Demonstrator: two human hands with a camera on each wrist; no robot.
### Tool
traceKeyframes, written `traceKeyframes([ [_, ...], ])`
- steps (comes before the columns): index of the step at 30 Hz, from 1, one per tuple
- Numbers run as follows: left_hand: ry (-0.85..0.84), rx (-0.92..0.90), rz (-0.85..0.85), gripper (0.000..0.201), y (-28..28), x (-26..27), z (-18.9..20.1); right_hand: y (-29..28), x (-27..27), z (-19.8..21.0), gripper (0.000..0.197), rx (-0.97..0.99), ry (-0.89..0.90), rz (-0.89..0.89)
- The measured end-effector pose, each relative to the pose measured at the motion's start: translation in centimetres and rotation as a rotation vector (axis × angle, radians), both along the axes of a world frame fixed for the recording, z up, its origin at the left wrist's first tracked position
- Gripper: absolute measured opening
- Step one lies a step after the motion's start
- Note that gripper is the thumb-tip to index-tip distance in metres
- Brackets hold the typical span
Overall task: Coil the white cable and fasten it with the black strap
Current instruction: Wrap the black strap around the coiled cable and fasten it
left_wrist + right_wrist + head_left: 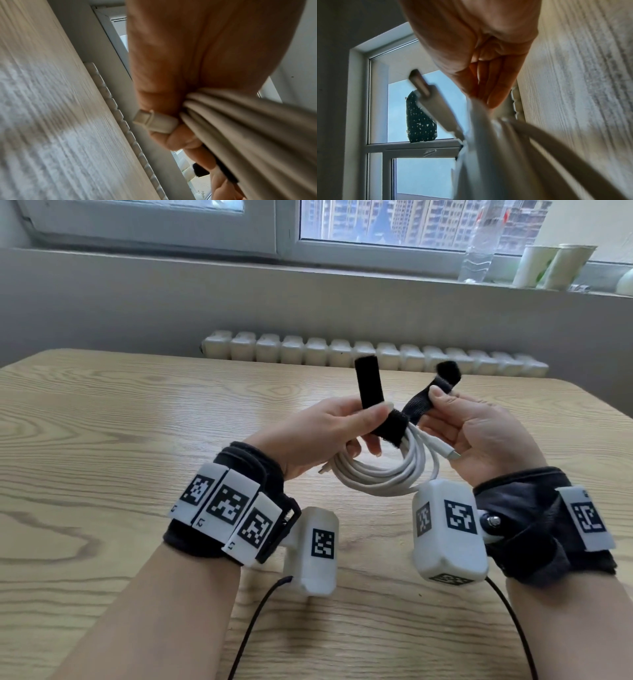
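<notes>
The white cable [380, 474] is wound into several loops and held up in the air above the wooden surface [102, 422], with the black strap [392, 428] wrapped around the top of the coil and its two ends sticking up. The left hand [325, 433] grips the coil and strap at the wrap, one connector [152, 121] lying against its fingers. The right hand [479, 433] pinches the strap's other end between thumb and fingers, the second connector [447, 453] lying by its palm.
</notes>
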State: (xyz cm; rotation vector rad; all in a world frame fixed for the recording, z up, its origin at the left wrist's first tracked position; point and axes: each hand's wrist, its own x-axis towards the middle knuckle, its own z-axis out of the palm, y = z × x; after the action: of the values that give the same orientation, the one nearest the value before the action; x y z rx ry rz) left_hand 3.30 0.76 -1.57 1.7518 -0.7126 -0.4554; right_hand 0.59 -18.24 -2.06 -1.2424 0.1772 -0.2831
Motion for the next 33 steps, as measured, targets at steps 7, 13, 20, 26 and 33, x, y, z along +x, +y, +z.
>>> traceKeyframes([
  [7, -0.110, 0.148, 0.100, 0.020, 0.1, 0.1, 0.4, 1.0, -0.6, 0.3, 0.012, -0.218, -0.058, 0.093],
  [13, -0.149, 0.103, 0.257, 0.017, -0.2, 0.6, 0.1, 2.0, -1.0, 0.6, 0.011, -0.368, -0.163, 0.133],
  [20, -0.022, -0.090, 0.268, 0.018, -0.8, 0.2, 0.0, 2.3, -1.0, 0.4, 0.005, -0.317, -0.188, 0.113],
  [26, 0.032, -0.189, 0.351, 0.014, -1.3, 0.7, -0.6, 2.9, -1.1, 0.4, 0.016, -0.349, -0.227, 0.082],
  [33, 0.043, -0.252, 0.452, 0.017, -1.4, 0.9, -0.7, 2.6, -1.0, 0.3, 0.015, -0.495, -0.226, 0.102],
])
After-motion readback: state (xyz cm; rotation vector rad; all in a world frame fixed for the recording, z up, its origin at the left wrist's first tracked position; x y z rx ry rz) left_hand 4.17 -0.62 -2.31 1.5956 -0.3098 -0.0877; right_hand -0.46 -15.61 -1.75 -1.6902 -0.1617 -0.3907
